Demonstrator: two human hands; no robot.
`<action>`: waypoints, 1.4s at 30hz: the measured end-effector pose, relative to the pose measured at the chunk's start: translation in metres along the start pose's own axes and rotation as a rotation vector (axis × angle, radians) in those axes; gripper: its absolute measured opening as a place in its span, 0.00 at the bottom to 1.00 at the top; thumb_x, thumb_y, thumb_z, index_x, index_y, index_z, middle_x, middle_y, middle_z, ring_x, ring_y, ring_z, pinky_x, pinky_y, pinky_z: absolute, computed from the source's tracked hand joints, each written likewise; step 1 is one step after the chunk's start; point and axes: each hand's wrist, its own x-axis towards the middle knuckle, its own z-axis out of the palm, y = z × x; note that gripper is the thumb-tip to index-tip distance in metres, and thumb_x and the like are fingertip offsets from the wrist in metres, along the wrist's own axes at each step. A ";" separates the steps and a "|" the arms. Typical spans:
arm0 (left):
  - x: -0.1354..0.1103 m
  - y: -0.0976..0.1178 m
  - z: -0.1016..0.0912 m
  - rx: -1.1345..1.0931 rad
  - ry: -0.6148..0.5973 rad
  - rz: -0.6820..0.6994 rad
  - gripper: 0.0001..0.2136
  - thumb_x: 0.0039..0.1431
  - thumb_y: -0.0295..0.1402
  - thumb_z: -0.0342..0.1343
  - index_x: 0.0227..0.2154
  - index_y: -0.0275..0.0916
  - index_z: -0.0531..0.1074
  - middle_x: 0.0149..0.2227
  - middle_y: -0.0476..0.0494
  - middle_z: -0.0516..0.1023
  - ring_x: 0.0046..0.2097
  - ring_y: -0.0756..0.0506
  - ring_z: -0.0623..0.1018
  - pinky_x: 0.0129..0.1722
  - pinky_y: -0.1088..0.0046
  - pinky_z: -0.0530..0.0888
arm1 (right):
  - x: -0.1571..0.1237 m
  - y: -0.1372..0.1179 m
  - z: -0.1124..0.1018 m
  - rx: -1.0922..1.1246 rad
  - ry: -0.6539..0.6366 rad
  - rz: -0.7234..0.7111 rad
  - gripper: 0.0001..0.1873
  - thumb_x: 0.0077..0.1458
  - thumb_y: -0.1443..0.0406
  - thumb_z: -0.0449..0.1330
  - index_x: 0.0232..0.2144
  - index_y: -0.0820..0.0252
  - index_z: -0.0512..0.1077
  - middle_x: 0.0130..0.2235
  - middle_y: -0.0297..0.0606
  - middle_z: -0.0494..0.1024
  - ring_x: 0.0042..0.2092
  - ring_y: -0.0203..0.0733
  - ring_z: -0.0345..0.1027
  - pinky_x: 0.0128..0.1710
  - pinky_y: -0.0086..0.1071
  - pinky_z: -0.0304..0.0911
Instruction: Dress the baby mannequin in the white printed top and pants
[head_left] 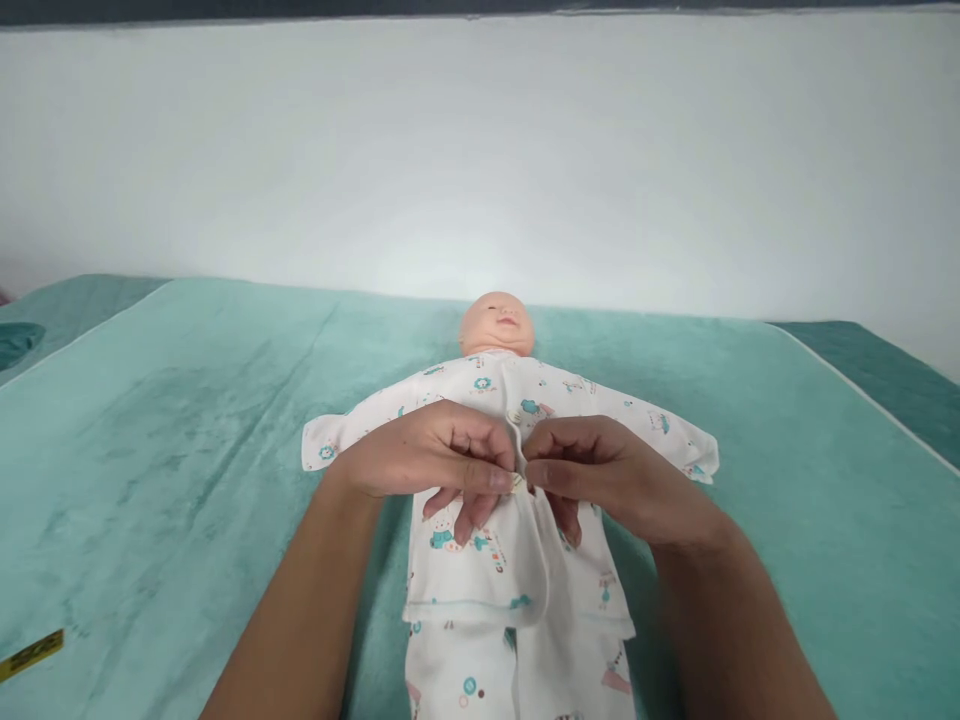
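Observation:
A baby doll lies face up, its head away from me, dressed in a white printed shirt and matching white pants. Over the doll's belly, my left hand pinches a button at the shirt's front edge between thumb and forefinger. Close beside it, my right hand pinches the other front edge of the shirt, thumb against forefinger. Higher up the chest, another button shows at the front opening. Below my hands the two front edges overlap loosely. Both sleeves stretch out to the sides.
The doll rests on a teal plush cover with a pale seam near each side. A white wall rises behind it. At the lower left lies a yellow strip with dark marks.

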 end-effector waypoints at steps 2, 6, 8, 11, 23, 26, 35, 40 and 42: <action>0.000 0.000 0.001 0.011 0.007 -0.010 0.07 0.62 0.31 0.55 0.29 0.36 0.69 0.22 0.47 0.78 0.21 0.52 0.77 0.14 0.84 0.63 | 0.001 0.000 0.001 0.009 0.019 0.004 0.10 0.56 0.62 0.63 0.26 0.61 0.70 0.19 0.27 0.72 0.20 0.28 0.67 0.21 0.21 0.61; 0.001 0.001 0.002 0.034 0.016 -0.018 0.07 0.61 0.32 0.57 0.28 0.36 0.69 0.21 0.49 0.77 0.21 0.53 0.76 0.14 0.84 0.63 | 0.001 0.002 0.002 0.006 0.053 0.002 0.10 0.56 0.63 0.63 0.25 0.61 0.70 0.17 0.26 0.70 0.19 0.28 0.66 0.20 0.20 0.59; 0.001 0.001 0.003 0.033 0.021 -0.015 0.07 0.60 0.32 0.57 0.28 0.35 0.70 0.21 0.49 0.77 0.20 0.53 0.76 0.14 0.84 0.64 | 0.001 0.003 0.001 0.000 0.064 -0.012 0.11 0.56 0.62 0.64 0.25 0.61 0.70 0.17 0.26 0.70 0.19 0.29 0.66 0.19 0.21 0.59; 0.002 0.000 0.003 0.044 0.037 -0.023 0.08 0.60 0.33 0.58 0.28 0.35 0.71 0.20 0.49 0.76 0.20 0.53 0.76 0.14 0.83 0.64 | 0.001 0.005 -0.001 -0.001 0.079 -0.028 0.12 0.56 0.61 0.64 0.24 0.61 0.69 0.18 0.26 0.70 0.18 0.29 0.66 0.19 0.22 0.58; 0.001 0.000 0.001 0.028 0.017 -0.038 0.07 0.62 0.33 0.55 0.30 0.35 0.69 0.23 0.49 0.75 0.21 0.53 0.76 0.16 0.83 0.66 | 0.001 0.002 0.001 -0.011 0.054 -0.021 0.14 0.54 0.59 0.65 0.24 0.61 0.68 0.16 0.26 0.70 0.18 0.29 0.65 0.19 0.23 0.60; 0.001 0.001 0.003 0.057 0.043 -0.062 0.09 0.61 0.35 0.57 0.28 0.35 0.69 0.22 0.50 0.75 0.21 0.53 0.75 0.16 0.83 0.66 | 0.001 0.002 0.001 -0.005 0.045 -0.016 0.14 0.54 0.58 0.65 0.25 0.61 0.69 0.16 0.27 0.70 0.18 0.30 0.66 0.19 0.23 0.60; 0.001 0.001 0.004 0.081 0.075 -0.108 0.11 0.59 0.38 0.58 0.28 0.36 0.69 0.20 0.52 0.74 0.20 0.53 0.75 0.16 0.83 0.66 | 0.001 0.005 -0.001 0.040 0.012 -0.021 0.14 0.58 0.57 0.62 0.28 0.61 0.70 0.21 0.28 0.72 0.21 0.30 0.68 0.23 0.24 0.64; 0.001 0.001 0.004 0.079 0.078 -0.138 0.10 0.59 0.37 0.58 0.28 0.36 0.69 0.20 0.52 0.74 0.20 0.53 0.75 0.16 0.83 0.66 | 0.000 0.004 -0.003 0.033 -0.053 -0.043 0.09 0.60 0.61 0.60 0.35 0.62 0.71 0.26 0.30 0.74 0.23 0.29 0.68 0.24 0.25 0.66; 0.001 0.002 0.004 0.079 0.084 -0.147 0.09 0.58 0.36 0.59 0.28 0.36 0.69 0.20 0.52 0.74 0.20 0.53 0.75 0.15 0.83 0.66 | -0.001 0.002 -0.002 0.013 -0.054 -0.020 0.07 0.58 0.63 0.61 0.36 0.61 0.70 0.27 0.30 0.74 0.23 0.29 0.67 0.25 0.25 0.67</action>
